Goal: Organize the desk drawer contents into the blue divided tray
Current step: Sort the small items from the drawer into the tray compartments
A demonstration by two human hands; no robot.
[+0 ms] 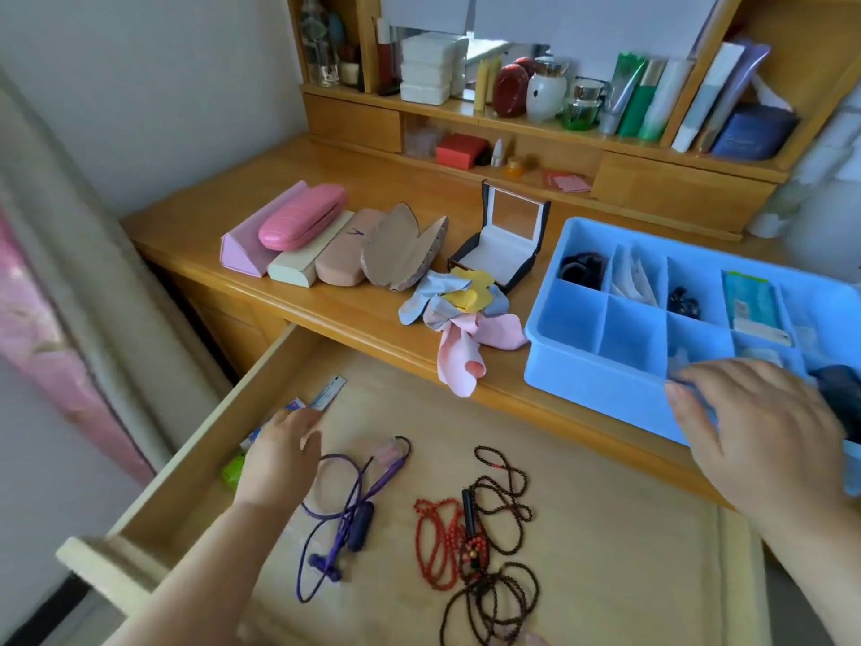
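Two hands are at work over an open drawer (582, 496) and the wooden surface (261, 198) behind it. The drawer, pulled well out, is the largest item; its floor carries loose contents only. The blue divided tray (582, 389) sits on the surface at the right, its near wall at the surface edge. Several back compartments already hold things — dark hair ties, white packets, a small black object, a teal packet — while the near-left compartments show bare blue.

The right hand (764, 426) hovers over the tray's near-right corner, fingers spread and relaxed; whether they hold anything beneath is hidden. The left hand (279, 454) reaches into the drawer's left side, fingers extended over small flat packets (326, 394) near the drawer wall; contact cannot be confirmed.

Remaining in the drawer: a purple earphone cord (345, 519) lying loosely looped just beside the left hand, dark brown bead strands (503, 487), and a red bead strand (433, 543) tangled with them.

Handling judgement — cord and beads are light, limp and prone to snag on each other. Gather each as a bundle from its middle, not by one end. The packets look thin and flat against the floor, so pinching an edge should serve best.
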